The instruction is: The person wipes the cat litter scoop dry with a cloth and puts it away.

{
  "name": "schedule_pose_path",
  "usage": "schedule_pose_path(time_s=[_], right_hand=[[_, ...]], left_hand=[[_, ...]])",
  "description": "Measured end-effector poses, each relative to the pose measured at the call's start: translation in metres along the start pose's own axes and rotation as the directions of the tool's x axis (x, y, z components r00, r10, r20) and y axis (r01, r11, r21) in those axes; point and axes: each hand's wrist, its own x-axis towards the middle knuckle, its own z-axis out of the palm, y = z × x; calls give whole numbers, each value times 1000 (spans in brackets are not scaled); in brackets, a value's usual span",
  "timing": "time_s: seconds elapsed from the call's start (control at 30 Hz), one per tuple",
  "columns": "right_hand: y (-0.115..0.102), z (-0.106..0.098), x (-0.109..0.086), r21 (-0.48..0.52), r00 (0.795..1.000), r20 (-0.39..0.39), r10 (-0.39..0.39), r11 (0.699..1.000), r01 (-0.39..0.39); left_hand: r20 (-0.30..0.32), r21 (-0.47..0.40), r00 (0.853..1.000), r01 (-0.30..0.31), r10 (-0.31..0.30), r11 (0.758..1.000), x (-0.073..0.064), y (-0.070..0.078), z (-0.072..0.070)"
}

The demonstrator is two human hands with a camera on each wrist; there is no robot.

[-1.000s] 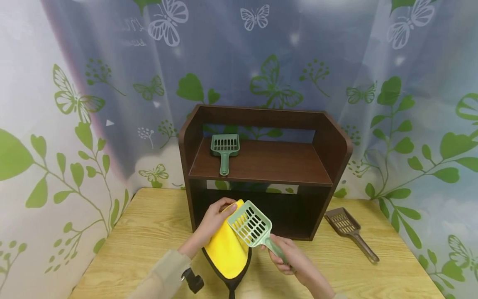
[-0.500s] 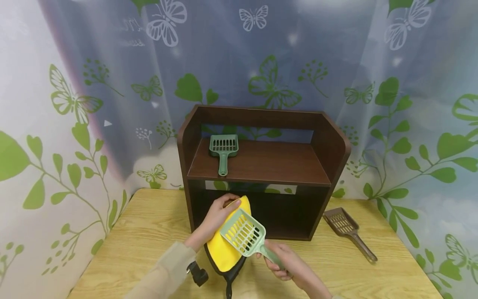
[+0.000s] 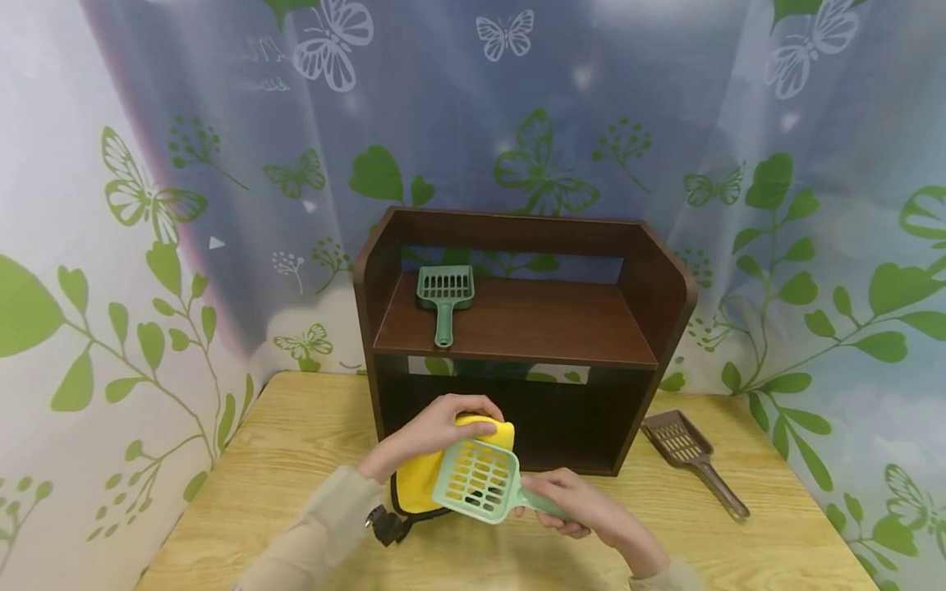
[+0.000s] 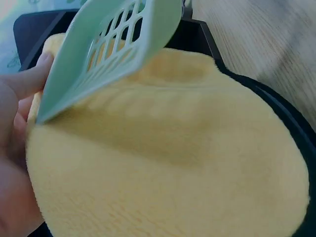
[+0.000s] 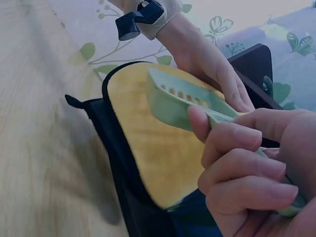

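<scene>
My left hand (image 3: pixel 451 423) grips the upper end of a yellow cloth (image 3: pixel 417 484) with black edging, thumb on its face. In the left wrist view the plush yellow side (image 4: pixel 173 148) spreads out below the scoop. My right hand (image 3: pixel 576 502) holds a light green slotted litter scoop (image 3: pixel 479 483) by its handle, fingers wrapped round it. The scoop's head overlaps the cloth in the head view, and its rim lies right at the cloth near my left thumb in the left wrist view. A black strap end (image 5: pixel 76 102) sticks out from the cloth's corner.
A dark brown two-tier shelf (image 3: pixel 517 222) stands at the back of the wooden table (image 3: pixel 296 443). On its upper board lies a dark green litter scoop (image 3: pixel 445 302). A brown litter scoop (image 3: pixel 696 461) lies on the table to the shelf's right.
The left hand has shifted right, tilting the cloth and drawing its lower end up and left. The light green scoop has moved slightly left and down, and its handle now lies more level.
</scene>
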Motion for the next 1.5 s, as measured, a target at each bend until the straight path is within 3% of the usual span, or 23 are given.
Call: schedule_pose_path(time_s=[0.2,0.33,0.5,0.67,0.97,1.27,1.4,1.5], right_hand=[[-10,0,6,-20,998,55,-14,1000,15],[-12,1,6,-12,997,77,-13,1000,14],[-13,3,5,-34,999,51,-8,999,10],[-15,2,4,-35,1000,27,-8,999,9],[-12,-7,1,-34,1000,-21,-2,999,1],[0,-19,-11,-17,999,-49,9,1000,-10],[7,-22,-17,63,998,-53,14,998,-11],[12,-22,-19,131,997,-83,12,991,-1]], left_hand=[[150,40,985,-90,83,995,9,12,7],[219,28,971,-103,94,994,11,14,7],[264,18,960,-100,92,995,10,15,4],[261,8,961,-100,94,995,9,13,1],[138,-9,989,-57,57,998,5,7,-6],[20,31,1000,-9,9,999,-8,-1,-15],[-82,4,995,51,-51,999,-11,-6,-14],[-203,-19,972,117,-118,993,-13,-8,-11]])
